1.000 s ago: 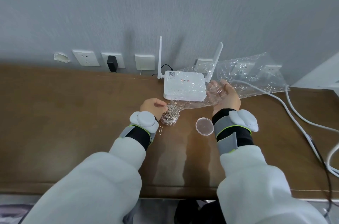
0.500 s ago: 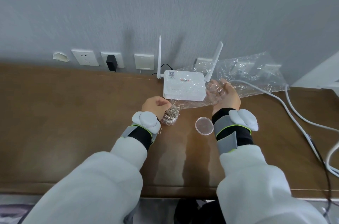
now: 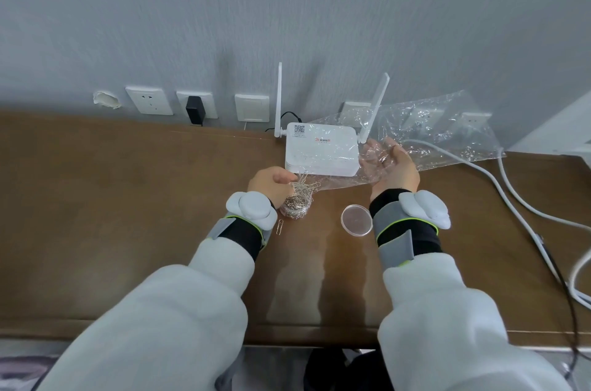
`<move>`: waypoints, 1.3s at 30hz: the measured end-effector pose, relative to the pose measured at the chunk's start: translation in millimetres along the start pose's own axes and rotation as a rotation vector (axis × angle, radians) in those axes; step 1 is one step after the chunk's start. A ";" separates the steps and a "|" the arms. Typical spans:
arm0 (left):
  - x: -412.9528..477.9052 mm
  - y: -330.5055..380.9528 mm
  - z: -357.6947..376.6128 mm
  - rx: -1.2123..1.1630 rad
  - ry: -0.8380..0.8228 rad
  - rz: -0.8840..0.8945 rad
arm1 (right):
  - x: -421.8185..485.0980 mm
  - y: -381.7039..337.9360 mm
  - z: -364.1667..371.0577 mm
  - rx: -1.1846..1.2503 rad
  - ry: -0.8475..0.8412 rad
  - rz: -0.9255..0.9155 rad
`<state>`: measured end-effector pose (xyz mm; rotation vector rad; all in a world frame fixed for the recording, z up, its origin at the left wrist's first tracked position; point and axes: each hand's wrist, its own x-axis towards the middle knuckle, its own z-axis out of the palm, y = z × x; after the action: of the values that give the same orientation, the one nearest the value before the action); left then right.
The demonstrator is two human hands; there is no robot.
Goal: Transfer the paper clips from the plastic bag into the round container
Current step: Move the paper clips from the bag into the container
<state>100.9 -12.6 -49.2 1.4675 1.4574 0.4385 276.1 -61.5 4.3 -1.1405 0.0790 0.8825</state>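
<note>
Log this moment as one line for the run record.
left hand: on paper clips heaped in round container | right hand: holds plastic bag raised | lid: off, on desk | stray clip: beside container

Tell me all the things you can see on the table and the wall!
round container: one, clear, on the table by the left hand, heaped with clips
paper clips: many, silvery, piled in the container; one loose clip on the table beside it
lid: one, clear, round, flat on the table near the right wrist
plastic bag: one, clear, held up over the router
router: one, white, two antennas, against the wall
wall sockets: several, white, in a row; one holds a black plug
cables: a few, white, far right
table: one, brown wood
left hand: at the clip pile
right hand: palm up, holding the bag
</note>
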 end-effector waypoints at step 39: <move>5.0 -4.3 12.7 -0.118 -0.028 0.076 | 0.4 -0.8 -2.6 0.017 -0.049 -0.024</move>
<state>109.9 -13.7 -60.3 1.4323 1.3344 0.5403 277.8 -63.5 3.6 -1.1013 0.0320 0.8861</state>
